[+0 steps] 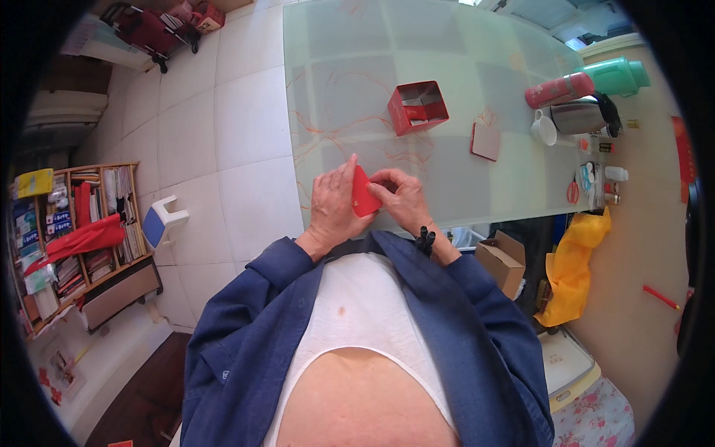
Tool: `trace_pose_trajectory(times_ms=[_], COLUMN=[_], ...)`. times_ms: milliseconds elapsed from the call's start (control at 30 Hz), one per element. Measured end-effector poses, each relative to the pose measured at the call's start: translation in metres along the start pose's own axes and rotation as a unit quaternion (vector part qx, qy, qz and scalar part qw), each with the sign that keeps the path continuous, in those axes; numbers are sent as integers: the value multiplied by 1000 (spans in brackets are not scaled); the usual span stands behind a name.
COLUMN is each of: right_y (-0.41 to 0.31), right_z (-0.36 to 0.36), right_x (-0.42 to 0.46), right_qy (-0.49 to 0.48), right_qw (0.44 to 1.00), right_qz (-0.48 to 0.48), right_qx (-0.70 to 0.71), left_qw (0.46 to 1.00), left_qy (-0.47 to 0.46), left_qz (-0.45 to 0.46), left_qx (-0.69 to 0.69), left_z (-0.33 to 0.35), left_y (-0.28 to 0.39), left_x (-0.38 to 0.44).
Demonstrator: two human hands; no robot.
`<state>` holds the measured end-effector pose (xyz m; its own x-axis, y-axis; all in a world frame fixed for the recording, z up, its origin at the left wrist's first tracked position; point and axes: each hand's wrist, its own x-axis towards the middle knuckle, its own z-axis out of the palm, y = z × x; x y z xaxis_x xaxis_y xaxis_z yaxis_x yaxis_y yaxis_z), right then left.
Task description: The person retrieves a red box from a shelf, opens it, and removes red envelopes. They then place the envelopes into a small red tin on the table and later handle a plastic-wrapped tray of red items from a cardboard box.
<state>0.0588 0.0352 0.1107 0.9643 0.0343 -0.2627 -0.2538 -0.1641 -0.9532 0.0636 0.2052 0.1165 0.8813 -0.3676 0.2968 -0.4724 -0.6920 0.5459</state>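
A red paper piece (pixel 364 193), perhaps an envelope, has rounded corners and a small gold mark. It is held just above the table's near edge. My left hand (pixel 335 204) steadies it from the left, with the fingers stretched along its side. At its right edge, the thumb and bent fingers of my right hand (pixel 403 195) pinch it. Farther up the table stands an open red box (pixel 397 114) with a smaller red item (pixel 415 113) inside. To its right lies a flat red-edged piece (pixel 485 142), with loose orange threads (pixel 487 116) beside it.
The glass-topped table (pixel 357 33) carries orange strands (pixel 313 129). Along its right side are a pink flask (pixel 558 89), a green thermos (pixel 611 75), a steel kettle (pixel 578 116), a white mug (pixel 543 129) and red-handled scissors (pixel 572 191). A white-and-blue stool (pixel 162 219) stands left.
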Motion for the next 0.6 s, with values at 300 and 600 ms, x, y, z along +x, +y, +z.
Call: trace_pose_trajectory(times_ms=[300, 600], right_y=[2, 12], right_z=[2, 7], right_x=[-4, 0], right_qy=[30, 38], right_qw=[999, 999], right_qz=[12, -3], right_qx=[-13, 21], left_qw=[1000, 1000], left_qy=[8, 10], left_qz=[7, 9], left_qx=[-1, -4], left_z=[3, 5], left_y=[-2, -4], left_x=[-1, 2])
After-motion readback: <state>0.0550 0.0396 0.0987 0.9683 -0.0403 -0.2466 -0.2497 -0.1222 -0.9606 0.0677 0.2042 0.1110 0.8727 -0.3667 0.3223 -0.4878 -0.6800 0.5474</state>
